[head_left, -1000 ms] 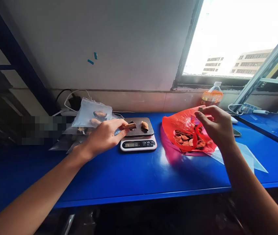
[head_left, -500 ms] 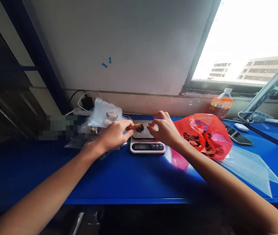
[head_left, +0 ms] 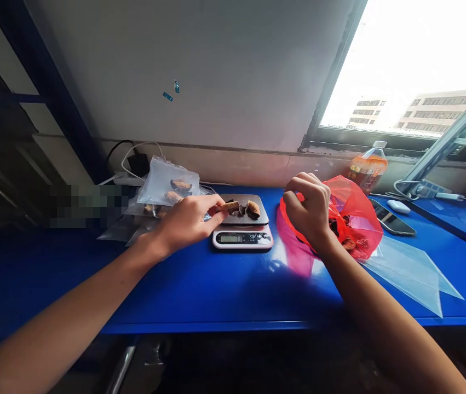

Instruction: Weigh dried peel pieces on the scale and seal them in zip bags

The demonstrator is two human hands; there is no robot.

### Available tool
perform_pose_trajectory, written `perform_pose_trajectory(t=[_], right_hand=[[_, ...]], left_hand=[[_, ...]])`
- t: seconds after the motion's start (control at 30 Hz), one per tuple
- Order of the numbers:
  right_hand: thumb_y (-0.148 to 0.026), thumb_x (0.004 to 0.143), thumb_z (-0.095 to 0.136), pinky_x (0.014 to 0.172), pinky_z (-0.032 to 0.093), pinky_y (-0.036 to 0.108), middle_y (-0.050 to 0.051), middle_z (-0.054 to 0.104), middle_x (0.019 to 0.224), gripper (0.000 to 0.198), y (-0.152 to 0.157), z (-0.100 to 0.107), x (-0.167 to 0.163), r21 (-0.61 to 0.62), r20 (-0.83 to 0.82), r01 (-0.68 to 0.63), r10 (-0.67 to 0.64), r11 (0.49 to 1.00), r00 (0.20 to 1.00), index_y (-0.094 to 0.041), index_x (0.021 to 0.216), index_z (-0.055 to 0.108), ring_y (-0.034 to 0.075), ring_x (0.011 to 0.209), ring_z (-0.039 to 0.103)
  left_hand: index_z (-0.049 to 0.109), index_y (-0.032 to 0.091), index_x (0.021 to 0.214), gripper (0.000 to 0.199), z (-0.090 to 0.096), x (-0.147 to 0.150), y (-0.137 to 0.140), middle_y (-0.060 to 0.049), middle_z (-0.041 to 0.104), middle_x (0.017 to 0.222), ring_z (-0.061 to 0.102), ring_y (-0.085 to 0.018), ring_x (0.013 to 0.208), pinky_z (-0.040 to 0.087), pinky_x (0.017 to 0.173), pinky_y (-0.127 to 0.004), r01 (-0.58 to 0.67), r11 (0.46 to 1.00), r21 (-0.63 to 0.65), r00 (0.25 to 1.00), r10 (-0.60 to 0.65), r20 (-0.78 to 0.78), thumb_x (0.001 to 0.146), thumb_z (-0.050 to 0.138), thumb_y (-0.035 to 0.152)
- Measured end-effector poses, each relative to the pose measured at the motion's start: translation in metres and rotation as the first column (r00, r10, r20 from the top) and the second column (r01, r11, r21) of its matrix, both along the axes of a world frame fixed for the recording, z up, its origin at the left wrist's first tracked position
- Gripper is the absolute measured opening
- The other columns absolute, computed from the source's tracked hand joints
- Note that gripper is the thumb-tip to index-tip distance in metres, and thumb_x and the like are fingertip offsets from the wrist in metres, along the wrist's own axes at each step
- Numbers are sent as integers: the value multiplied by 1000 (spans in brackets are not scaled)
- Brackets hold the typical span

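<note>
My left hand point(head_left: 189, 221) pinches a dried brown piece point(head_left: 229, 207) with a rough, curled edge, just over the left part of the kitchen scale's metal plate point(head_left: 236, 220). More dried brown pieces point(head_left: 253, 209) lie on that plate. The scale's display point(head_left: 233, 238) faces me, its digits too small to read. My right hand point(head_left: 309, 205) is raised at the left rim of the red plastic bag point(head_left: 362, 219), fingers curled in; whatever they hold, if anything, is hidden. Inside the bag are several dark dried pieces point(head_left: 350, 241).
Clear bags with dried pieces point(head_left: 169, 183) are piled left of the scale. Flat clear bags point(head_left: 411, 273) lie at the right. Behind the red bag stand a drink bottle point(head_left: 368, 167), a phone point(head_left: 392, 218) and a white case point(head_left: 398, 207). Cables run along the wall.
My right hand has moved right, from over the scale to the red bag, uncovering the pieces on the plate. My left hand still holds its piece. The view has shifted slightly.
</note>
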State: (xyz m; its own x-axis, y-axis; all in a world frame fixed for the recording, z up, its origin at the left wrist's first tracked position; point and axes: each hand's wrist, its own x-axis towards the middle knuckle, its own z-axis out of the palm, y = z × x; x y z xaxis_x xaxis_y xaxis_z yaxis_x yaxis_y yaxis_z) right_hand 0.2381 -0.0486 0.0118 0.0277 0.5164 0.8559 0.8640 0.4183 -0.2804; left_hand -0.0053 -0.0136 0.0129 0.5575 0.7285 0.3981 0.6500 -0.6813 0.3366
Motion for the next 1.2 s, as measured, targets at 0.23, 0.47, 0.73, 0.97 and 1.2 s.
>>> perform_pose_trajectory(t=[0.23, 0.47, 0.73, 0.97, 1.2], right_hand=[[-11, 71, 42, 65, 38, 33, 3, 54, 64, 18, -1, -2, -3, 19, 5, -24, 24, 1000, 1000, -22, 57, 39, 18, 64, 47], [-14, 68, 46, 68, 43, 31, 2, 62, 75, 16, -1, -3, -4, -31, -49, -100, 99, 994, 994, -22, 80, 53, 18, 70, 57], [-21, 85, 52, 74, 44, 31, 4, 64, 83, 14, -5, -6, -14, -161, 171, -252, 278, 954, 945, -20, 96, 60, 18, 78, 58], [-19, 88, 52, 69, 44, 27, 5, 62, 88, 9, -15, -2, -24, -234, 260, -387, 440, 892, 859, -20, 88, 62, 16, 77, 56], [-20, 81, 53, 68, 46, 30, 5, 61, 81, 7, -30, 35, 32, 92, 1, -117, 117, 989, 993, -20, 76, 58, 17, 75, 58]], left_hand=[[67, 21, 98, 28, -4, 1, 3, -4, 72, 93, 66, -22, 85, 47, 74, -31, -14, 1000, -9, 1000, 14, 2, 87, 52, 42], [67, 20, 100, 28, -5, 4, -2, -4, 71, 92, 65, -22, 84, 46, 73, -30, 29, 1000, -13, 999, -29, -21, 88, 51, 41], [66, 22, 100, 25, -5, 8, -5, -1, 70, 88, 64, -20, 80, 45, 71, -29, 48, 999, -21, 998, -49, -47, 89, 50, 38], [64, 22, 105, 28, -4, 7, -14, -2, 71, 95, 65, -20, 87, 46, 78, -29, 149, 989, -2, 989, -149, -24, 91, 50, 41], [63, 19, 107, 30, -3, 11, 7, -5, 68, 100, 63, -21, 93, 47, 82, -32, 103, 993, 53, 995, -103, 8, 91, 50, 41]])
